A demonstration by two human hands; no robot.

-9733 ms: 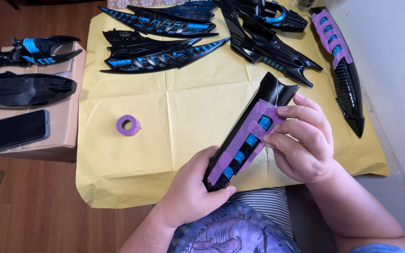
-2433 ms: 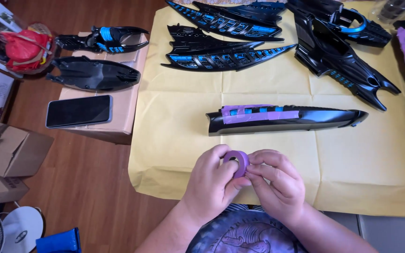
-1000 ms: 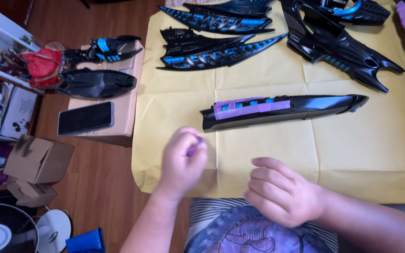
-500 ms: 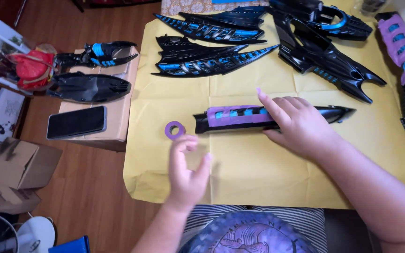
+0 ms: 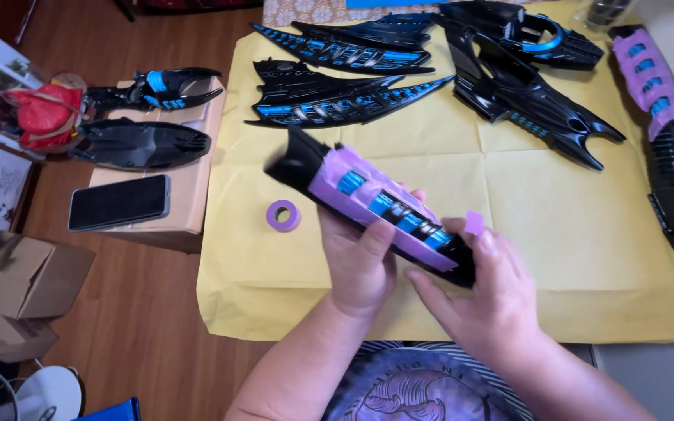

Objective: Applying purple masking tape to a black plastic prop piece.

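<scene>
A long black plastic panel with blue vents and purple masking tape along it is lifted above the yellow paper sheet. My left hand grips it from underneath near its middle. My right hand holds its lower right end, and a small piece of purple tape sticks up by the fingers. A purple tape roll lies flat on the paper just left of the panel.
Several black-and-blue panels lie at the paper's far side, and one taped panel lies at the right edge. A cardboard box on the left bears a phone and two more black parts. Wooden floor with boxes is on the left.
The panel lay flat on the paper with my right hand on it. Now both hands hold it raised and tilted. My left hand left the tape roll on the paper.
</scene>
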